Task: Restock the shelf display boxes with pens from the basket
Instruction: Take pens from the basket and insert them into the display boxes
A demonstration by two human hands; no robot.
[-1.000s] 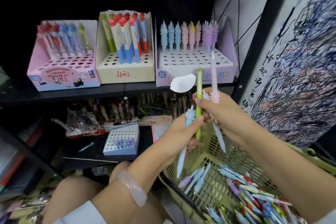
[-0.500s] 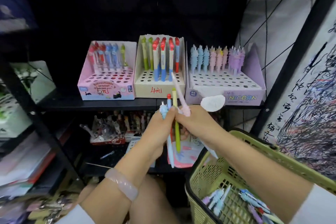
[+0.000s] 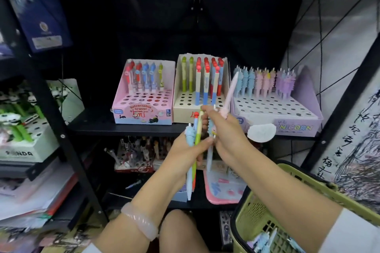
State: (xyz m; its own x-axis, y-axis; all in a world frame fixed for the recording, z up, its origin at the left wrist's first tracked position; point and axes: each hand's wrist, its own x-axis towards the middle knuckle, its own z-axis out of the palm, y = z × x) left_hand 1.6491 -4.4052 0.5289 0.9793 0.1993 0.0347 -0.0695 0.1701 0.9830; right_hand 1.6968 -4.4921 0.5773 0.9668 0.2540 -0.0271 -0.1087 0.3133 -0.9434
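Before the shelf's display boxes [image 3: 200, 109], my left hand [image 3: 185, 151] gripped a bundle of pens [image 3: 194, 146] upright while my right hand [image 3: 225, 131] pinched a pink pen [image 3: 229, 92] tilted toward them, above the basket [image 3: 287, 201].

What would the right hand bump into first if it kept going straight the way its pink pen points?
Probably the cream display box: the right hand aims its pink pen up toward that box's right edge, beside the purple unicorn box. Depth is unclear.
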